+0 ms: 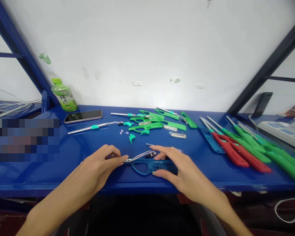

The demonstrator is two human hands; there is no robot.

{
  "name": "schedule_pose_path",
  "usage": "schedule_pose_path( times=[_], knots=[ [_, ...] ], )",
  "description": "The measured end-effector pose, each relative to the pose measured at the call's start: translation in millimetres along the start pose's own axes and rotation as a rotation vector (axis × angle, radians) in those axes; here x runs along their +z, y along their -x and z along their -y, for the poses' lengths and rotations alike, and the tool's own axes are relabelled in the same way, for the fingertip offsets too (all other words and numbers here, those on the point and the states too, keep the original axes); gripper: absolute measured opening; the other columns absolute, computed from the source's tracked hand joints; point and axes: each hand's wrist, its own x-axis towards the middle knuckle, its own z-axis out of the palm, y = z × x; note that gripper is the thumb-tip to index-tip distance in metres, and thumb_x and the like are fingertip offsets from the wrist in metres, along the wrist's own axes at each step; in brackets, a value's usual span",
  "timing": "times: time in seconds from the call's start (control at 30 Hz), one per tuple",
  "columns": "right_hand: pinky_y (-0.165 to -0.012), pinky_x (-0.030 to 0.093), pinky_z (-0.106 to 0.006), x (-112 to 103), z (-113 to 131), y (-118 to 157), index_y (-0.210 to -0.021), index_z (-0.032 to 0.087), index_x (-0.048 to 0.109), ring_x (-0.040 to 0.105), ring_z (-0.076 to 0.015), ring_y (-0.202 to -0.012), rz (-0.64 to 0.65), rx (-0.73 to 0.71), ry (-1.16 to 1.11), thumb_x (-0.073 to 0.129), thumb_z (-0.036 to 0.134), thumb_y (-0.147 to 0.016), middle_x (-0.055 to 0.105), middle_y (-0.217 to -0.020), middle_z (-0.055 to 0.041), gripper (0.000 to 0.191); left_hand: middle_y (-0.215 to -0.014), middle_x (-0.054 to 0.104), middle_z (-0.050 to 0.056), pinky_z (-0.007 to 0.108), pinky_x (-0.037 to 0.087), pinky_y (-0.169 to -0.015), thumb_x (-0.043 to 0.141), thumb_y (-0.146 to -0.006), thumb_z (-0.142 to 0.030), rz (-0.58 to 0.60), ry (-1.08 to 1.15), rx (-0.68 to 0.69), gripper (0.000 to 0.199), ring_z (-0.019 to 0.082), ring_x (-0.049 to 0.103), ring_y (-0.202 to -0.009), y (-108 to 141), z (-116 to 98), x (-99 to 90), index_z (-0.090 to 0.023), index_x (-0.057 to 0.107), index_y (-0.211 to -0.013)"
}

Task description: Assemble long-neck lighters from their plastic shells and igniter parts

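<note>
A blue lighter housing half (151,166) with a trigger loop lies on the table near its front edge. My left hand (102,162) pinches the metal tube (128,160) at the housing's narrow left end; most of the tube is hidden by the fingers. From the tube, white wires (141,154) run to a small black igniter (150,154) at the housing's upper edge. My right hand (178,167) closes around the wide end of the housing, thumb below and fingers above. Just behind those fingertips a thin metal rod (149,144) is partly visible.
Green lighter housings (147,126), a tube with wires (88,129), triggers (132,138) and clear fuel tanks (178,135) lie behind my hands. Red lighters (232,150) and green lighters (272,152) are at right. A phone (83,116) and bottle (64,95) are back left.
</note>
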Motion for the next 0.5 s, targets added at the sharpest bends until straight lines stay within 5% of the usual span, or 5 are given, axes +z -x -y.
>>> schedule_pose_path(
  times=[0.5],
  knots=[
    [-0.127,0.036,-0.056,-1.2,3.1,-0.1,-0.154,0.048,0.047,0.066,-0.0237,-0.131,0.000,-0.009,-0.007,0.074,0.035,-0.100,0.074,-0.128,0.0038,0.062,-0.111,0.065,0.002,0.022,0.047,-0.065,0.039,-0.108,-0.016,0.001,-0.054,-0.005,0.048,0.013,0.063,-0.082,1.9,2.2,4.6,-0.040,0.073,-0.132]
  ],
)
